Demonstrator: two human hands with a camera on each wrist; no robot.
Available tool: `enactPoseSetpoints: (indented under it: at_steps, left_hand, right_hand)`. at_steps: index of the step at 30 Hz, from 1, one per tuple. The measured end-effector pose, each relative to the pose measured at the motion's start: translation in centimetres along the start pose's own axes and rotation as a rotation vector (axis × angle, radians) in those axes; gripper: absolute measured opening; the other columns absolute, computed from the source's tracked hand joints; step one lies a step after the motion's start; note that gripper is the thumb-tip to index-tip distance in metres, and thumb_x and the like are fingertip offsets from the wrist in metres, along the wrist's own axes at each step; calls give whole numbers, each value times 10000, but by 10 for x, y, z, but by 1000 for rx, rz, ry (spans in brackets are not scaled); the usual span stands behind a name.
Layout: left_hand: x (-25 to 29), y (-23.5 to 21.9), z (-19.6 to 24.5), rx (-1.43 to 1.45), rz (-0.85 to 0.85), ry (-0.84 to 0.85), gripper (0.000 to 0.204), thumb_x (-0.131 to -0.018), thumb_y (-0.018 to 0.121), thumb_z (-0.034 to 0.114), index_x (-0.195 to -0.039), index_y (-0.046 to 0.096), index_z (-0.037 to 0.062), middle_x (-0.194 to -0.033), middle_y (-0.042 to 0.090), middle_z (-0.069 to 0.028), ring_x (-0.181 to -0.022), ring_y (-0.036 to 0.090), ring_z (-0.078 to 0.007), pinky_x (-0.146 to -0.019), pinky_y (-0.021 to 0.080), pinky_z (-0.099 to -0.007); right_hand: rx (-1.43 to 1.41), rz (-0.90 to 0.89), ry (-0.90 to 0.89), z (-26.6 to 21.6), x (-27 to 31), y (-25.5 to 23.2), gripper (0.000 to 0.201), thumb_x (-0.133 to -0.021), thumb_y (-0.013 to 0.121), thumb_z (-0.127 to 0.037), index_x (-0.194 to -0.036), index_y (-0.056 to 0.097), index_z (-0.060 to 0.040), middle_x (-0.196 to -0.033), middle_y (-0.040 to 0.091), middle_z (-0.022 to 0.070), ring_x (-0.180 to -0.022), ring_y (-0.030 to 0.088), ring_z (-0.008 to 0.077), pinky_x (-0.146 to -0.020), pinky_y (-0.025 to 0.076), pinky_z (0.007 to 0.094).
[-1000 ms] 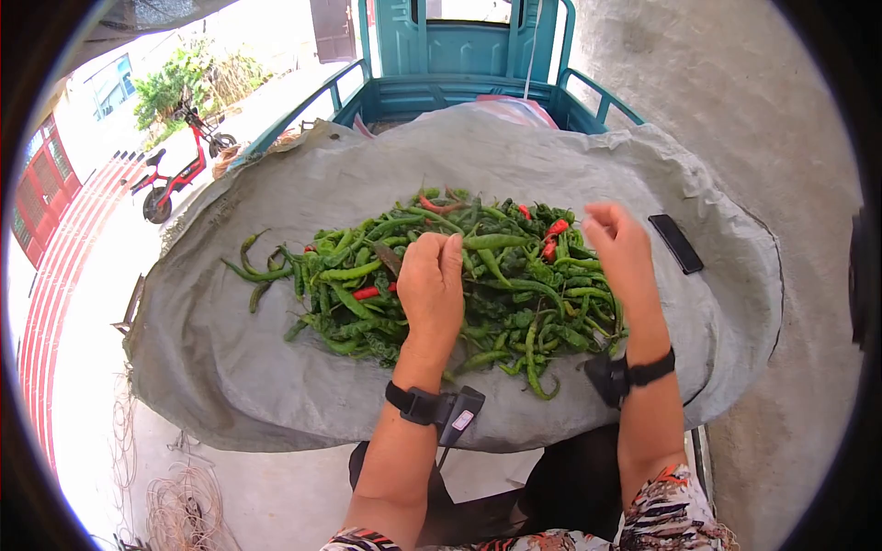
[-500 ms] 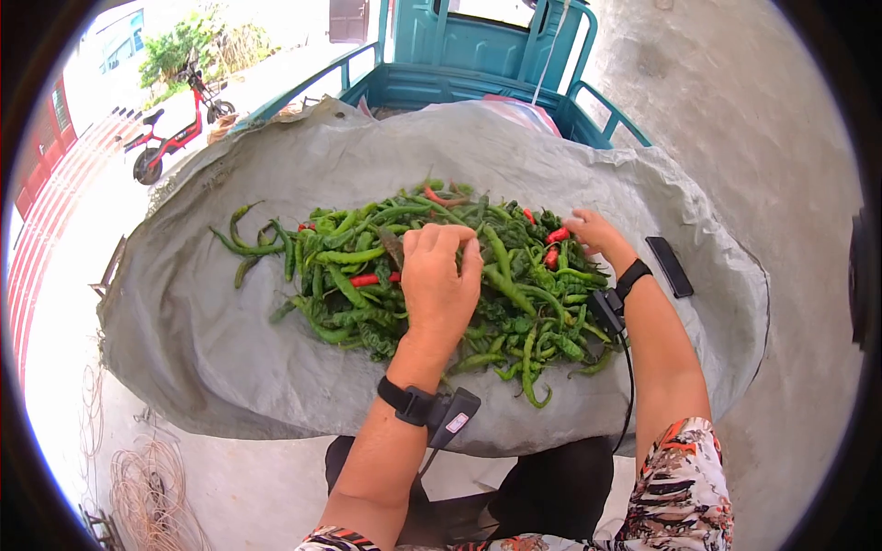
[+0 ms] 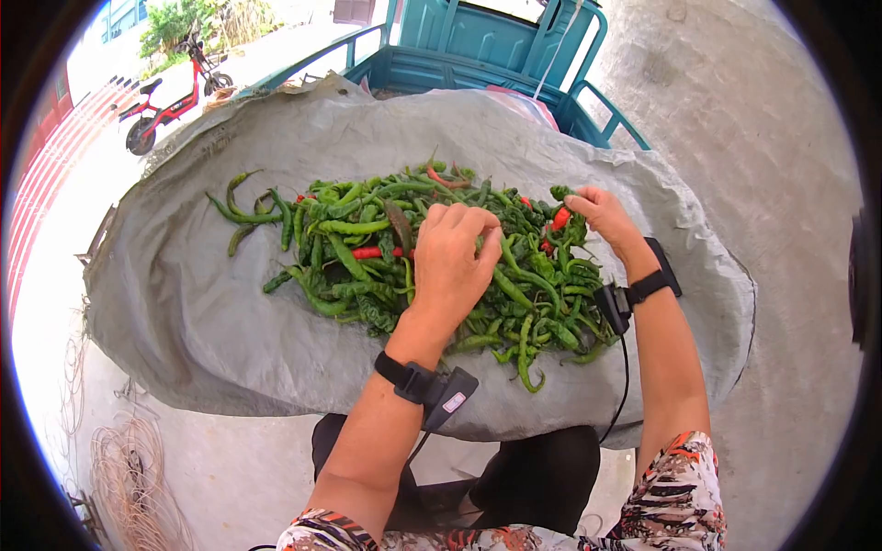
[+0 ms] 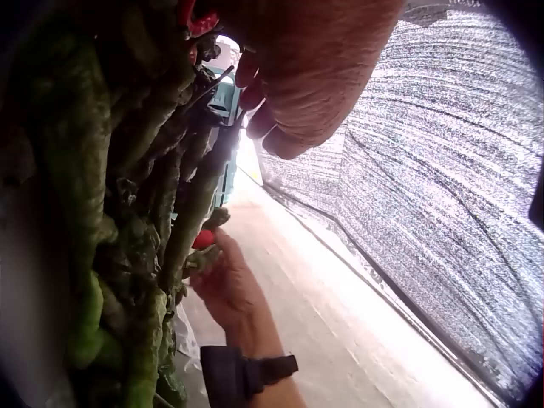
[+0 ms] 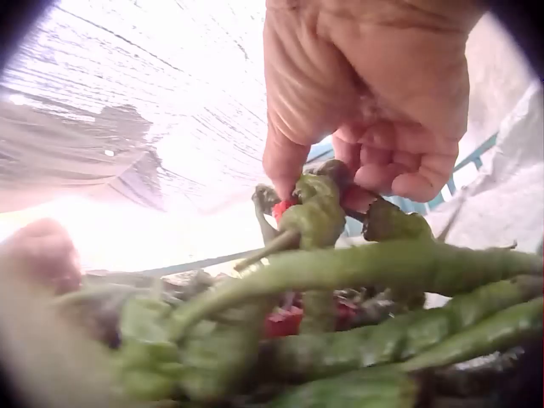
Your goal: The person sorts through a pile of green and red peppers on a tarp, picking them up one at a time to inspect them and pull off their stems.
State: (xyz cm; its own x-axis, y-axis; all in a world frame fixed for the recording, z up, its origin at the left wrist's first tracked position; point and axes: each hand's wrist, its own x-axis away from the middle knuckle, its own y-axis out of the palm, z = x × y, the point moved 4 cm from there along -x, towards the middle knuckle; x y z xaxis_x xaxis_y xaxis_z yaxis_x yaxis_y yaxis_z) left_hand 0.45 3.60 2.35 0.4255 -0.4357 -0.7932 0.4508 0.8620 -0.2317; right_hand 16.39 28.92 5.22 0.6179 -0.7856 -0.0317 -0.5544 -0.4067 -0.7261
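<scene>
Over the middle of a heap of long green chili peppers [image 3: 367,308], my left hand [image 3: 450,262] hangs with loosely curled fingers, a gap showing between thumb and forefinger. In the left wrist view its fingertips [image 4: 280,143] are close to a pepper's stem. At the heap's right edge my right hand [image 3: 606,220] pinches a red chili pepper [image 3: 561,219]. The right wrist view has a crinkled green pepper [image 5: 319,212] in front of those fingers, partly hiding the red one. Another red pepper [image 3: 372,253] lies in the heap left of my left hand.
The heap rests on a grey tarp [image 3: 211,321] with a raised, rumpled rim. A dark phone [image 3: 665,266] lies partly behind my right wrist. Beyond the tarp stands a teal cargo bed [image 3: 469,69]. Several loose green peppers [image 3: 243,216] lie on the left.
My right hand has come down from above the right side to the heap's edge and taken hold of a red pepper. The left hand has shifted slightly right. The head view has tilted downward.
</scene>
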Motion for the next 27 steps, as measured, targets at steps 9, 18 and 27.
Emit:
enactPoseSetpoints:
  at_steps: [9,18,27]
  left_hand:
    - [-2,1,9,231,-68,31,254,-781,786,158,-978,661,57,-848,632,-59,-857,552,-271,-774,452,-399]
    - [0,9,1,292,-222,-38,281,-812,775,167,-1038,661,45,-873,661,-64,-854,570,-238,-781,461,-357]
    - [1,5,1,242,-224,-220,197,-825,716,95,-999,651,29,-874,664,-72,-878,597,-199,-778,489,-338]
  right_hand:
    - [-257,199,-228,-98,81,17,260,-886,710,-249,-1009,671,-23,-760,617,-29,-661,501,35,-573,372,218]
    - [-674,63,-21,-81,104,78,229,-923,676,-275,-1033,652,-75,-783,602,-63,-676,524,24,-594,421,212]
    - [-1225,66,29,-57,112,75,203,-954,637,-273,-1051,622,-95,-898,653,4,-714,591,78,-605,483,261]
